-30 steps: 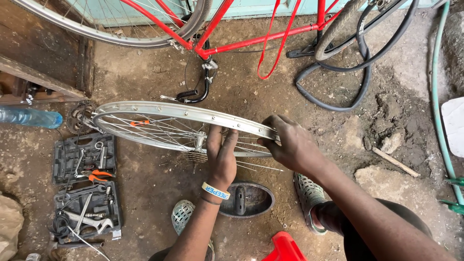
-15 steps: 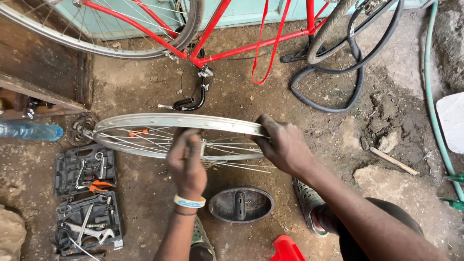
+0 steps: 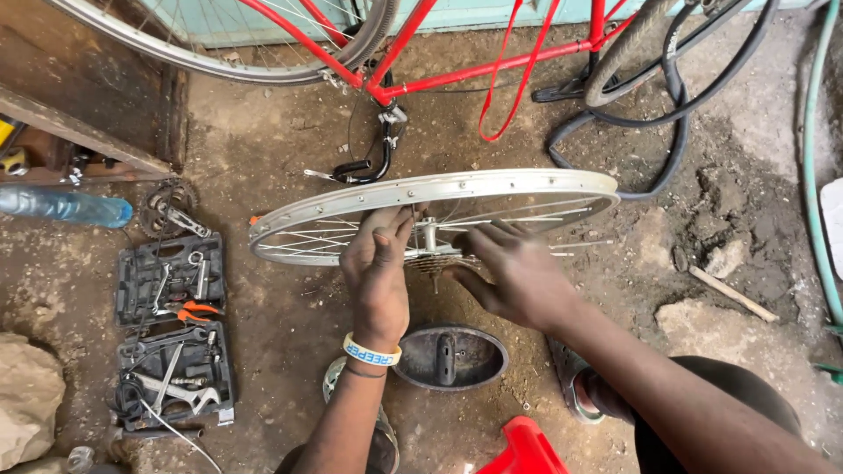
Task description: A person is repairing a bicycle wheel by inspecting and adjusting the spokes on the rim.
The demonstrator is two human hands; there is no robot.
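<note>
Soft, even daylight, sharp view

Shadows faint on the dirt; mild sheen on the rim [image 3: 457, 189]; slight bending at the edges; no blur.

Packed dirt floor [image 3: 263, 351], pale turquoise wall [image 3: 492, 13] at top, wooden plank [image 3: 79, 132] left, daylight.

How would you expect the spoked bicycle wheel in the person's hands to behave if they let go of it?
The bare metal wheel looks stiff and probably light for its size. Held only near the hub by the left hand and right hand, it would likely tip flat or roll.
</note>
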